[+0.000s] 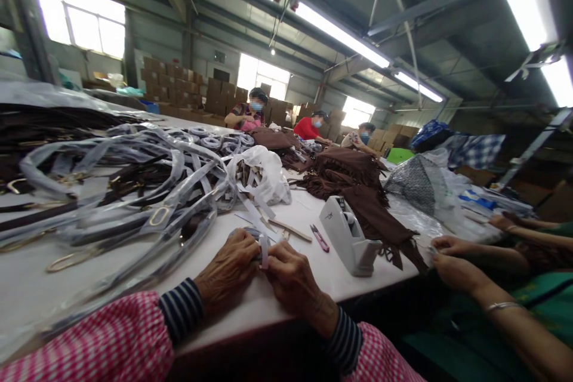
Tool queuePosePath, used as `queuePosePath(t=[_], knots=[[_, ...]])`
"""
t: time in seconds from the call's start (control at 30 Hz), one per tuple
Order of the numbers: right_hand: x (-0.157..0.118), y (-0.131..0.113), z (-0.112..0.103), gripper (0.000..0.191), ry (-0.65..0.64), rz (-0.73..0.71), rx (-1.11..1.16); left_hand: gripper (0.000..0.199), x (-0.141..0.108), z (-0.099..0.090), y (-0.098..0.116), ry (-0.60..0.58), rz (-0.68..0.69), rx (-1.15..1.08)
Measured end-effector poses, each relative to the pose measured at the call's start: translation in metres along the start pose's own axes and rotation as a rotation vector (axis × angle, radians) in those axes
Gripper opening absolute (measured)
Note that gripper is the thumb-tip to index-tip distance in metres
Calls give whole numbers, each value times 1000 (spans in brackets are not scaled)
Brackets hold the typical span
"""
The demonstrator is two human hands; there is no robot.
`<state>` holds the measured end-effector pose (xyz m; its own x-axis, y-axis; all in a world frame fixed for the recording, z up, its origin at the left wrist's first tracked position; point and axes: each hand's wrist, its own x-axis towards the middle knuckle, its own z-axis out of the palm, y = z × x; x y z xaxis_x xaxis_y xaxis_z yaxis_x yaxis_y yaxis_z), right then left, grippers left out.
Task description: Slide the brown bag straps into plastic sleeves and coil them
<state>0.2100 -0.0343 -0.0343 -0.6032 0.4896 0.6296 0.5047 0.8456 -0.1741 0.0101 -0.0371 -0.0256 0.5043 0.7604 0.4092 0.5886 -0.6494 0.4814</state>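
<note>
At the table's near edge my left hand is closed on a greyish, plastic-wrapped strap coil, mostly hidden under the fingers. My right hand pinches a pale translucent strip that stands up between both hands against the coil. To the left, long straps in clear plastic with gold-coloured buckles are heaped. Just beyond my hands lie paper strips and a tan strap piece. Pink-handled thread snips and a grey tape dispenser are on the right.
A white plastic bag of small pieces stands behind my hands. Brown fringed fabric items are piled beyond the dispenser. A co-worker's hands are close on the right. Several people sit across the white table, with cardboard boxes behind.
</note>
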Motion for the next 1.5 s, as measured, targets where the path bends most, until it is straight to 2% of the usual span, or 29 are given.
queuePosePath(t=[0.13, 0.23, 0.33, 0.47, 0.63, 0.87, 1.03, 1.17, 1.23, 1.37, 1.5], knots=[[1, 1, 0, 21, -32, 55, 45, 16, 1, 0, -2, -14, -47, -19], [4, 0, -4, 22, -50, 132, 117, 6, 0, 0, -4, 59, -128, -97], [10, -1, -8, 23, -68, 234, 212, 20, -2, 0, -5, 117, -167, -177], [21, 3, -11, 23, -85, 323, 291, 35, -3, 0, -5, 122, -210, -247], [33, 14, -12, 13, -125, 440, 519, 30, -2, 1, -1, 128, -239, -279], [49, 30, -16, 3, -266, 455, 664, 33, 4, 1, 1, 193, -318, -359], [55, 38, -13, 8, -315, 406, 698, 38, 3, -1, -6, 203, -352, -226], [56, 40, -9, 10, -263, 378, 722, 24, 1, -5, -9, 134, -302, 45], [54, 39, -7, 9, -225, 374, 731, 18, 2, -6, -9, 92, -240, 97], [53, 38, -8, 9, -171, 461, 854, 19, 4, -7, -13, 60, -125, -31], [57, 34, -17, 23, -236, 573, 986, 22, 4, -9, -15, 55, -115, -119]])
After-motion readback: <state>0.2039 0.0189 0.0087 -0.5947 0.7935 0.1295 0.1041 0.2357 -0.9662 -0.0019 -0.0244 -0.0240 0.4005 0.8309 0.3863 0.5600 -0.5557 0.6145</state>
